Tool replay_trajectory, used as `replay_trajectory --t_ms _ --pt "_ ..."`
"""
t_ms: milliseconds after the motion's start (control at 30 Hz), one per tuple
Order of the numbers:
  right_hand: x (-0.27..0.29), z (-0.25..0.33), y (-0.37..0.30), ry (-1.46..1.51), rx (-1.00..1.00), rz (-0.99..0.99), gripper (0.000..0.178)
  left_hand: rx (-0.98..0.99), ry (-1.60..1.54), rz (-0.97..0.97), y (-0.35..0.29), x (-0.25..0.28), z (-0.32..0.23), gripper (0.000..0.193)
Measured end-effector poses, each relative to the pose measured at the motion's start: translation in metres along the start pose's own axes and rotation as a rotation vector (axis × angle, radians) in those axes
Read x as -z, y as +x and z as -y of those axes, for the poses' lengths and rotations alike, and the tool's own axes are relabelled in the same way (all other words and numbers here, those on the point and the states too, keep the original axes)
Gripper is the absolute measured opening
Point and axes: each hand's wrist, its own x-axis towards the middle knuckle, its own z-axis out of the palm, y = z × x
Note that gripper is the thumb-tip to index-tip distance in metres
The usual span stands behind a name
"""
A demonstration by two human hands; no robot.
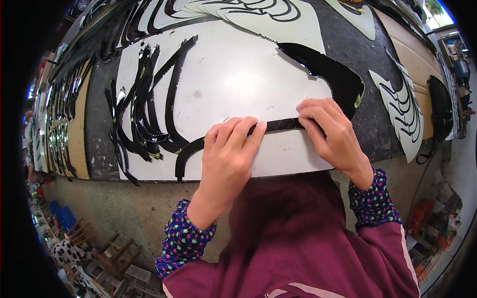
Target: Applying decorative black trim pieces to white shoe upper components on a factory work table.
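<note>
A long black strip [284,124] with finely notched edges lies across the near part of a white board [223,74]. Its left end bends down toward the board's front edge. My left hand [226,156] is closed on the middle of the strip, thumb and fingertips at its upper edge. Farther right, my right hand [338,134] has its fingers curled around the strip, hiding part of it. Just beyond that hand rests a broad, glossy black curved piece [343,79] with a jagged edge.
A loose heap of black strips [144,99] covers the board's left side. More strips lie on brown cardboard [82,144] at far left. Pale sheets with black curved pieces [278,12] overlap at the back, and another such sheet [400,114] lies at right. Wooden stools [119,256] stand below left.
</note>
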Motion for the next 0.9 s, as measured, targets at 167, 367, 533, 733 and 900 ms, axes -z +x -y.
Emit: replay_trajectory --t_ms 167,367,533,733,900 --pt "-0.029 0.016 0.052 -0.202 0.074 -0.237 0.038 0.006 -0.011 -0.096 -0.009 -0.010 0.005 0.036" --pt "-0.086 0.010 0.069 -0.519 0.002 -0.215 0.048 0.050 -0.060 -0.132 -0.012 -0.007 0.003 0.034" --pt "-0.083 0.006 0.071 -0.357 -0.004 -0.152 0.043 0.041 -0.078 -0.171 -0.011 -0.010 0.004 0.035" --pt "-0.022 -0.028 0.071 0.131 -0.273 -0.129 0.040 0.053 -0.111 -0.209 -0.017 -0.010 0.005 0.034" --pt "0.043 -0.087 0.029 -0.489 -0.387 0.052 0.058 0.074 -0.160 -0.268 -0.013 -0.006 0.004 0.032"
